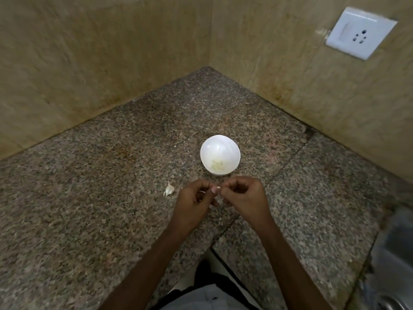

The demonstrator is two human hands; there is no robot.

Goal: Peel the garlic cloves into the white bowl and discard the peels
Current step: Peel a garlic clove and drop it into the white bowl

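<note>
While the left hand (194, 199) and right hand (244, 195) both pinch one mostly hidden garlic clove (218, 188), with the white bowl (223, 142) just beyond their grip, the skin is best teased off slowly.

Left hand (194, 199) and right hand (244, 195) meet, both pinching one garlic clove (220, 199).

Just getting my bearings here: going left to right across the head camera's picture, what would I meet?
Loose garlic clove → left hand → right hand → wall socket. The white bowl overlaps both hands, so it is left out.
</note>
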